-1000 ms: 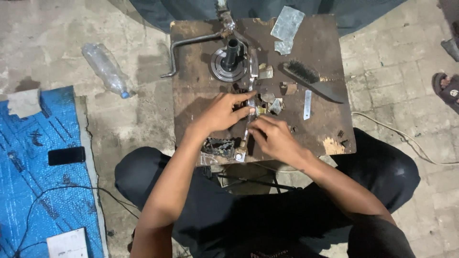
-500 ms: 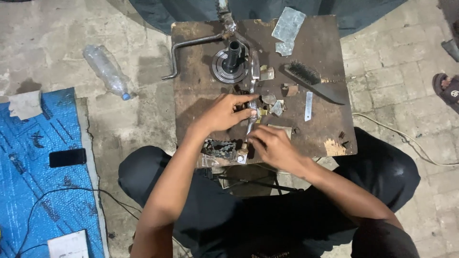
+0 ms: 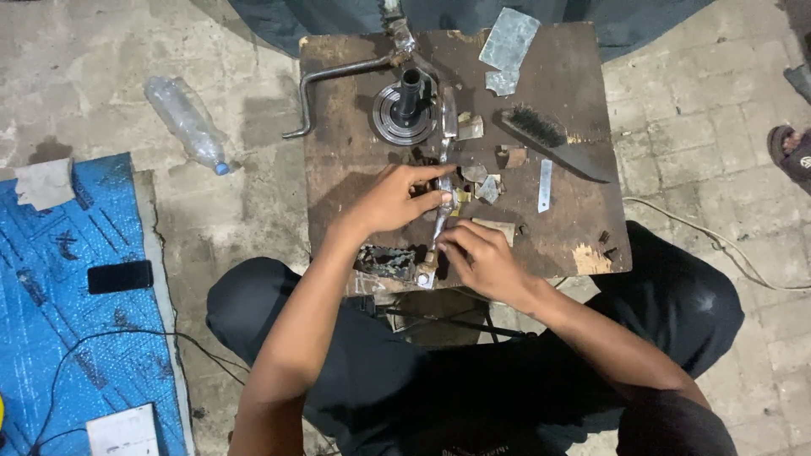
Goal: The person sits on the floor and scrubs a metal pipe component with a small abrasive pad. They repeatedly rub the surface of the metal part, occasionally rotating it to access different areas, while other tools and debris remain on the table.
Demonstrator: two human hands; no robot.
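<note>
A long metal lever arm (image 3: 445, 118) lies lengthwise across a small dark wooden bench (image 3: 355, 169). My left hand (image 3: 395, 198) pinches the arm at its middle, beside a small brass fitting (image 3: 462, 197). My right hand (image 3: 479, 257) holds the arm's near end with the fingertips, close to the bench's front edge. A short piece of chain (image 3: 387, 260) lies just left of that end.
On the bench stand a round metal hub with a black shaft (image 3: 405, 110), a bent crank rod (image 3: 329, 84), a wire brush (image 3: 549, 139), a thin metal strip (image 3: 544, 186) and metal scraps (image 3: 507, 42). A plastic bottle (image 3: 186, 122), a blue mat (image 3: 51, 279) with a phone (image 3: 118, 276), and a cable (image 3: 718, 245) lie on the floor.
My right hand slid from the arm's middle, near the brass fitting, down to its near end. My left hand kept its hold.
</note>
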